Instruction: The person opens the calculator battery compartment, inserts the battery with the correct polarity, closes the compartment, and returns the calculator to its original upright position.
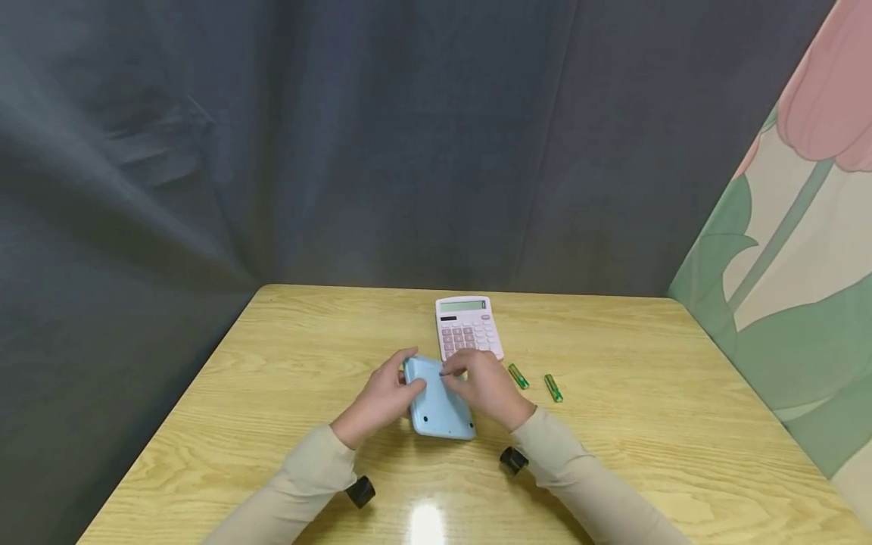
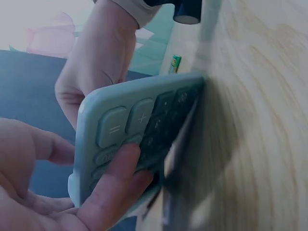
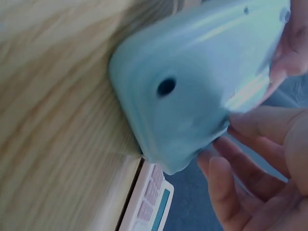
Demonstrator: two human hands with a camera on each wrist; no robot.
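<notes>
Left hand: the left hand (image 1: 381,397) grips the left side of the calculator, thumb on its back, fingers across its keys.
Right hand: the right hand (image 1: 485,384) has thumb and fingertips drawn together at the upper back of the calculator, touching it; whether they pinch anything cannot be told.
Calculator in hand: a light blue plastic calculator (image 1: 443,409) with rounded corners, tilted above the middle of the surface, back towards the head camera; whether its lower end touches the wood is unclear.
Its back: small round black feet (image 1: 425,418) show near the lower corners.
Its front: raised keys, among them "=" and "+", seen from the left wrist.
Second calculator: a pale pink calculator (image 1: 470,329), keys up, just beyond the right hand and towards the far edge, a digit on its grey display (image 1: 462,306).
Batteries: two green cylindrical batteries (image 1: 518,376) lie apart, right of the pink one, on the right edge's side.
Sleeves: beige sleeves (image 1: 572,473), a black device (image 1: 360,492) by each wrist.
Surface: yellowish wood-grain surface (image 1: 654,393).
Beyond the far edge: a dark blue-grey curtain (image 1: 422,151).
Beyond the far right corner: a tulip-painted wall (image 1: 790,303).
</notes>
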